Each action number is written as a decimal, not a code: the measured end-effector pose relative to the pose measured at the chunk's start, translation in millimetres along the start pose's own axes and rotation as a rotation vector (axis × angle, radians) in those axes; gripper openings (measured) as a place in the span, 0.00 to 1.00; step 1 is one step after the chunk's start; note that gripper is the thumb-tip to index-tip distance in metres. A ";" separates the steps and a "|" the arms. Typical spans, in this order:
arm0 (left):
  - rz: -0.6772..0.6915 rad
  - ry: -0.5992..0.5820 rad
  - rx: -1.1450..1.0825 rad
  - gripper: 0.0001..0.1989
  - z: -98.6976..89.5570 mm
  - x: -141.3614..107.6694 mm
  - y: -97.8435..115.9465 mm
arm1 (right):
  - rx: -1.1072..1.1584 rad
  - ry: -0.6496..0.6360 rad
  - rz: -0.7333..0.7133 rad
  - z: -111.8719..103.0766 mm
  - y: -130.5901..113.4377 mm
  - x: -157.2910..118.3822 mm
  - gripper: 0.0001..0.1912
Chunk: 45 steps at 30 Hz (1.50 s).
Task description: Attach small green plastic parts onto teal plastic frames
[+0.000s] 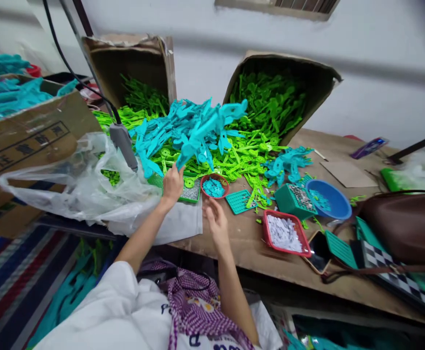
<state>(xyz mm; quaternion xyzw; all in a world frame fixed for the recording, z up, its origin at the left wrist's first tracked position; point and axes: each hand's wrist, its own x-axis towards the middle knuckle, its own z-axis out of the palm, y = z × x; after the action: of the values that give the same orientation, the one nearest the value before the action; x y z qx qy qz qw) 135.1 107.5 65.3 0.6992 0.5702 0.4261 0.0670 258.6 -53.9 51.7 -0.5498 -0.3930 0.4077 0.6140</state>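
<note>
My left hand [173,183] is closed around the lower end of a long turquoise plastic part [203,133], which slants up and to the right over a pile of similar parts. My right hand [216,221] is just below a small round red basket [214,196] of small turquoise pieces [213,187]; its fingers are loosely curled and apart, with nothing visible in them. Between the hands lies a green tray [194,194] of small silvery pieces. Long lime-green plastic parts [230,163] are heaped behind the basket.
Two tipped cardboard boxes [338,80] spill green parts at the back. A clear plastic bag [74,187] and grey lamp-like stand [122,143] are left. To the right are a red basket [266,233] of white pieces, blue bowl [343,206], phone [319,248] and brown bag [409,233].
</note>
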 end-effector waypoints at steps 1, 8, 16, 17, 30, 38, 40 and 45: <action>0.045 0.017 -0.030 0.29 -2.0 -21.1 -5.2 | 0.073 0.037 -0.007 13.7 -6.1 12.5 0.35; 0.146 -0.095 -0.174 0.25 -39.7 -123.9 -37.3 | 0.334 0.156 0.017 78.4 -21.0 38.7 0.33; -0.246 -0.461 -0.440 0.17 -83.1 -159.7 -33.4 | 0.234 0.278 -0.106 48.1 -10.2 7.6 0.24; -0.283 -0.483 -0.472 0.17 -82.4 -165.0 -31.4 | 0.220 0.292 -0.130 44.4 -11.4 6.4 0.23; -0.578 -0.700 -0.861 0.24 -92.2 -201.0 -24.9 | 0.065 0.407 -0.103 -39.9 -35.4 -43.6 0.20; -0.556 -1.009 -0.556 0.26 -109.5 -136.9 -101.2 | -1.106 -0.105 -0.252 -130.1 -7.6 -63.5 0.15; -0.455 -0.998 -0.426 0.25 -102.9 -116.9 -111.5 | -1.372 -0.189 -0.247 -139.3 0.5 -62.3 0.17; -0.212 -0.718 -0.146 0.14 -80.9 -94.7 -115.7 | -1.778 -0.253 -0.180 -153.6 9.3 -44.5 0.18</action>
<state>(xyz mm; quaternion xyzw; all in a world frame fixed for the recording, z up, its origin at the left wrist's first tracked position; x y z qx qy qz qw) -3.7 34.3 -0.2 0.7346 0.5476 0.1841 0.3558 385.1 -149.3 27.6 -0.7398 -0.6693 -0.0391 -0.0559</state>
